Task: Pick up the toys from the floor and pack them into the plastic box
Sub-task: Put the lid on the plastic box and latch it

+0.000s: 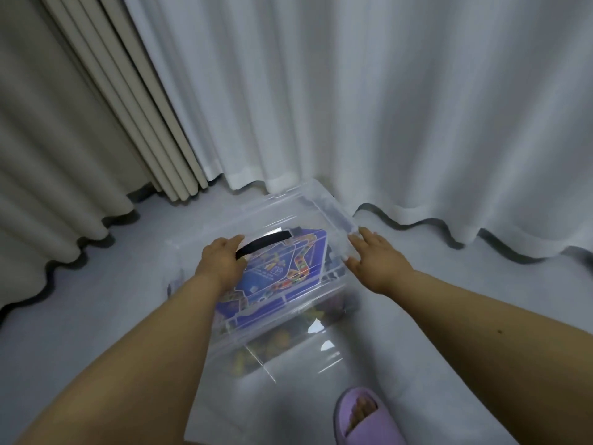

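A clear plastic box (290, 343) stands on the pale floor with its clear lid (288, 207) on top. Through the lid I see a blue game board (276, 277) and, lower down, several small coloured toys (256, 351). A black handle (263, 244) runs across the lid. My left hand (221, 261) lies on the lid with its fingers at the handle's left end. My right hand (373, 256) presses flat against the lid's right edge, fingers spread. Neither hand holds a toy.
Beige curtains (64, 139) hang at the left and white sheer curtains (385, 107) hang behind the box, both reaching the floor. A foot in a purple slipper (359, 415) stands at the bottom, just in front of the box.
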A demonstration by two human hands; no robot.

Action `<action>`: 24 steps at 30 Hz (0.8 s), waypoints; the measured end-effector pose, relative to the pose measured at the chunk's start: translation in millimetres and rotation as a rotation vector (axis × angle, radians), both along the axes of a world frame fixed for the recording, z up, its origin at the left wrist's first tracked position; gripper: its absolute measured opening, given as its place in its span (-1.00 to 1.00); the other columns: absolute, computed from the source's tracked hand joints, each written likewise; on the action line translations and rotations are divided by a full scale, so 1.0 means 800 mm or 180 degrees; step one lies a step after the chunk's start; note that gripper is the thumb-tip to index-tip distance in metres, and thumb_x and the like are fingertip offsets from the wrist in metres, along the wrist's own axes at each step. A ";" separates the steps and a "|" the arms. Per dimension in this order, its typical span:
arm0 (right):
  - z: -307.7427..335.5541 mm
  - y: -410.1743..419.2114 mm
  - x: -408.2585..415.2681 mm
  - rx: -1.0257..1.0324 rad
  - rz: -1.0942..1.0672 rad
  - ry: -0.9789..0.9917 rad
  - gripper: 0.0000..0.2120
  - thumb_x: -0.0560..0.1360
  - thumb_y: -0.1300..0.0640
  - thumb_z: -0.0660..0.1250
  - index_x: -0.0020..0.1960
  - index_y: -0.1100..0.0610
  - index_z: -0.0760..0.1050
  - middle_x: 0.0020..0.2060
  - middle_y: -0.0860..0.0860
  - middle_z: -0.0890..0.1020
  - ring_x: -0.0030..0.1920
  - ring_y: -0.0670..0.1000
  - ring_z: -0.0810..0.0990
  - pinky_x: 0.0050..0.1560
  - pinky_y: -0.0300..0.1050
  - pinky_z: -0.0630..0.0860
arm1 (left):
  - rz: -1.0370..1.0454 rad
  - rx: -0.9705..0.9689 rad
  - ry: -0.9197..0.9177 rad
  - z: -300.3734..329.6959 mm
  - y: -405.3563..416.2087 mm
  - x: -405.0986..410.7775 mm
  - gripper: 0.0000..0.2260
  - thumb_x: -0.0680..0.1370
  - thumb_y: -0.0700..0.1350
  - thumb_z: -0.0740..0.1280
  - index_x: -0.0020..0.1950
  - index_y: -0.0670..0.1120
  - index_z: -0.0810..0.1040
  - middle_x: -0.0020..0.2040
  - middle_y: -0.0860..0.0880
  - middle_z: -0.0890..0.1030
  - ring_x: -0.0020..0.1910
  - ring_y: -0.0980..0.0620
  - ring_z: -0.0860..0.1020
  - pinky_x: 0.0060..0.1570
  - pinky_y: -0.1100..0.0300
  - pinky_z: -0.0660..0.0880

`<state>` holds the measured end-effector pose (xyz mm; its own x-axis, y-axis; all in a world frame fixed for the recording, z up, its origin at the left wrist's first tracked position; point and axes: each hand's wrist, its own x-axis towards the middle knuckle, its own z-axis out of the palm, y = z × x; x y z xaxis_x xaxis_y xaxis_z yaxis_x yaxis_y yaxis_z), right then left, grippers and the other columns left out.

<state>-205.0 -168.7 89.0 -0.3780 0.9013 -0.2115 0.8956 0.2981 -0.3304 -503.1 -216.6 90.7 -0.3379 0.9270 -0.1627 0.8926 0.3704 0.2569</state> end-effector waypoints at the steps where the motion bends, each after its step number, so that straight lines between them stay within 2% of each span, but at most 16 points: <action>1: -0.002 0.002 -0.002 -0.0085 -0.0010 -0.0003 -0.42 0.60 -0.18 -0.01 0.54 0.00 -0.04 0.55 -0.04 -0.05 0.54 0.11 0.01 0.47 0.14 0.17 | 0.0176 -0.0133 0.0070 0.003 -0.013 -0.001 -0.46 0.59 0.12 0.16 0.54 0.09 0.09 0.50 -0.15 0.18 0.46 -0.16 0.15 0.44 -0.02 0.13; 3: -0.003 0.009 -0.006 -0.0126 -0.0022 0.0045 -0.41 0.59 -0.19 0.01 0.54 0.01 -0.03 0.55 -0.05 -0.01 0.49 0.16 0.15 0.41 0.17 0.26 | 0.0653 -0.0441 0.0267 0.007 -0.043 -0.004 -0.36 0.56 0.26 0.11 0.56 0.11 -0.03 0.56 -0.13 0.00 0.52 -0.18 0.01 0.45 -0.11 0.02; 5: -0.001 0.016 -0.008 -0.0110 -0.0053 0.0122 -0.44 0.60 -0.13 0.03 0.53 0.04 0.00 0.54 -0.03 0.03 0.40 0.19 0.32 0.34 0.16 0.36 | 0.1222 -0.0623 0.0277 0.005 -0.072 -0.012 -0.30 0.53 0.33 0.07 0.56 0.10 -0.11 0.57 -0.12 -0.07 0.52 -0.20 -0.05 0.43 -0.21 -0.05; 7: 0.000 0.023 -0.008 -0.0060 -0.0098 0.0195 -0.47 0.62 -0.03 0.05 0.52 0.09 0.03 0.53 0.00 0.08 0.32 0.20 0.42 0.30 0.10 0.41 | 0.1642 -0.0598 -0.0060 -0.003 -0.090 -0.022 -0.26 0.51 0.36 0.09 0.56 0.09 -0.15 0.56 -0.15 -0.04 0.51 -0.23 -0.01 0.43 -0.22 -0.01; 11: -0.003 0.034 -0.012 0.0105 -0.0379 0.0353 -0.55 0.58 0.16 0.13 0.45 0.15 0.18 0.43 0.06 0.24 0.15 0.23 0.53 0.15 0.06 0.47 | 0.1681 -0.0302 -0.0751 -0.010 -0.097 -0.013 -0.24 0.54 0.24 0.20 0.56 0.07 -0.18 0.52 -0.23 0.03 0.45 -0.26 0.18 0.39 -0.04 0.20; 14: -0.006 0.026 -0.009 0.0408 -0.0632 0.0214 -0.67 0.56 0.21 0.16 0.32 0.18 0.33 0.26 0.10 0.33 -0.03 0.21 0.53 -0.11 0.01 0.47 | 0.1695 -0.0414 -0.0805 -0.016 -0.107 -0.009 -0.17 0.50 0.26 0.25 0.55 0.10 -0.22 0.49 -0.29 0.13 0.38 -0.30 0.30 0.34 -0.08 0.33; 16: -0.008 0.018 -0.004 0.0513 -0.0697 0.0089 -0.73 0.56 0.22 0.17 0.25 0.19 0.37 0.19 0.11 0.34 -0.11 0.16 0.48 -0.20 -0.03 0.41 | 0.1654 -0.0539 -0.0885 -0.024 -0.112 -0.016 -0.12 0.47 0.27 0.29 0.53 0.16 -0.27 0.49 -0.26 0.20 0.33 -0.30 0.37 0.27 -0.11 0.41; 18: -0.010 0.016 0.000 0.0435 -0.0722 0.0118 -0.72 0.55 0.25 0.17 0.26 0.19 0.37 0.19 0.12 0.34 -0.14 0.14 0.46 -0.18 -0.04 0.43 | 0.1638 -0.0485 -0.0874 -0.024 -0.114 -0.014 -0.15 0.48 0.26 0.28 0.53 0.18 -0.27 0.50 -0.23 0.19 0.33 -0.30 0.37 0.27 -0.12 0.41; 20: -0.010 0.025 0.001 0.0270 -0.0759 0.0267 -0.65 0.53 0.30 0.19 0.31 0.18 0.34 0.22 0.14 0.35 -0.07 0.18 0.52 -0.11 -0.04 0.45 | 0.1742 -0.0322 -0.0855 -0.026 -0.111 -0.010 -0.19 0.51 0.23 0.25 0.54 0.15 -0.24 0.50 -0.23 0.18 0.35 -0.31 0.35 0.32 -0.12 0.36; 24: -0.020 0.047 0.006 -0.0506 -0.1130 0.1178 -0.57 0.56 0.27 0.15 0.40 0.08 0.20 0.05 0.18 0.48 -0.07 0.17 0.50 -0.10 -0.06 0.42 | 0.2356 -0.0165 -0.1334 -0.026 -0.099 -0.009 -0.12 0.48 0.17 0.36 0.55 -0.11 -0.13 0.48 -0.26 0.24 0.34 -0.31 0.37 0.31 -0.13 0.37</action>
